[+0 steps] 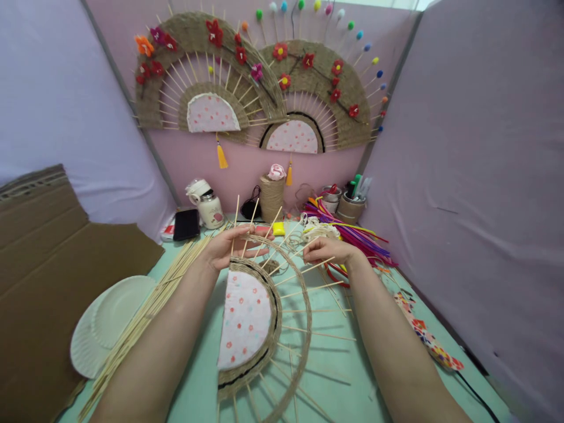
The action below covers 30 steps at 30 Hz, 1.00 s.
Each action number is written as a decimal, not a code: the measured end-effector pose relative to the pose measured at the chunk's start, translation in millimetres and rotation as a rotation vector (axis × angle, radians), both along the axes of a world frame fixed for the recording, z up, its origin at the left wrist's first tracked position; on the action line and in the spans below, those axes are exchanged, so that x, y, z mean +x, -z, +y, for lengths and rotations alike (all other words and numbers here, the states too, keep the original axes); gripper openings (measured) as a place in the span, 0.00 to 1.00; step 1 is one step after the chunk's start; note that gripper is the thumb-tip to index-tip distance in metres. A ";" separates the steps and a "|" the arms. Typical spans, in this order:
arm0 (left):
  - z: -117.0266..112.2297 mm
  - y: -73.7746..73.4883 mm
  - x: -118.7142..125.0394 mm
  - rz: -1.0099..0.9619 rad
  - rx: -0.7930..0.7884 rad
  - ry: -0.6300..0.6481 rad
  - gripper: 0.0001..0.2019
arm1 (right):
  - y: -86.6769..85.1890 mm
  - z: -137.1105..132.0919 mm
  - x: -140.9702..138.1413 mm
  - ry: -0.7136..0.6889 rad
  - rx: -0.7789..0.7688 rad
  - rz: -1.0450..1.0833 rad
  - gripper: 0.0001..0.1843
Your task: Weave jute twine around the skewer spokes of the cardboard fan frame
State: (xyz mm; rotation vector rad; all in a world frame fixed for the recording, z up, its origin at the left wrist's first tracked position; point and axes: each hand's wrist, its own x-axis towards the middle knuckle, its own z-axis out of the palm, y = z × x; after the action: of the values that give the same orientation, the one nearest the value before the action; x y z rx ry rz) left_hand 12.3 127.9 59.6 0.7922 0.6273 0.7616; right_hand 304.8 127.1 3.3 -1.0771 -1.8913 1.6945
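A half-round fan frame (247,317) of thin wooden sticks stands tilted before me, with a flowered white centre, a woven twine band with a black line, and an outer twine ring (308,311). My left hand (227,244) holds its upper end, fingers stretched among and behind the sticks. Right of the upper sticks, my right hand (326,251) is closed in a pinch on what looks like loose twine; the strand is thin and partly hidden. A small brown piece (271,266) lies behind the sticks.
Loose sticks (163,294), paper plates (106,323) and cardboard (66,264) lie left. Behind stand a bottle (209,205), phone (186,225), twine spool (272,198) and pen holder (351,208). Pipe cleaners (361,238) and a patterned strip (434,341) lie right. Finished fans (176,35) hang behind.
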 end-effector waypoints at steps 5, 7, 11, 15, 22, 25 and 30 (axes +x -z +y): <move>-0.7 -1.5 -0.4 -0.007 -0.007 -0.025 0.07 | 0.4 0.7 2.5 0.061 0.006 0.068 0.16; -0.6 -1.7 -0.6 -0.016 0.007 -0.025 0.07 | 1.7 1.4 3.6 0.064 0.012 0.078 0.16; 1.2 -1.1 -1.8 -0.018 0.014 -0.038 0.07 | 4.9 2.2 4.7 0.091 -0.013 0.129 0.16; 4.5 0.0 -4.1 -0.010 -0.030 -0.068 0.07 | 6.9 2.1 6.3 0.131 -0.059 0.191 0.15; 7.5 -4.6 -8.7 0.035 -0.089 -0.173 0.09 | 8.2 8.6 6.7 0.393 -0.075 0.380 0.16; 7.8 -5.9 -9.2 0.033 -0.088 -0.173 0.10 | 4.0 9.9 3.8 0.485 -0.073 0.485 0.16; 5.3 -6.7 -6.3 0.037 -0.108 -0.173 0.10 | -10.0 7.4 -3.4 0.566 -0.021 0.587 0.16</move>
State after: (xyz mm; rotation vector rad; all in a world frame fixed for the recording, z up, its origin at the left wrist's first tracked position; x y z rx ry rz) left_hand 5.9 133.2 66.4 0.6592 0.7711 0.8649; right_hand 301.4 134.5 13.3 -0.8765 -1.0800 1.4748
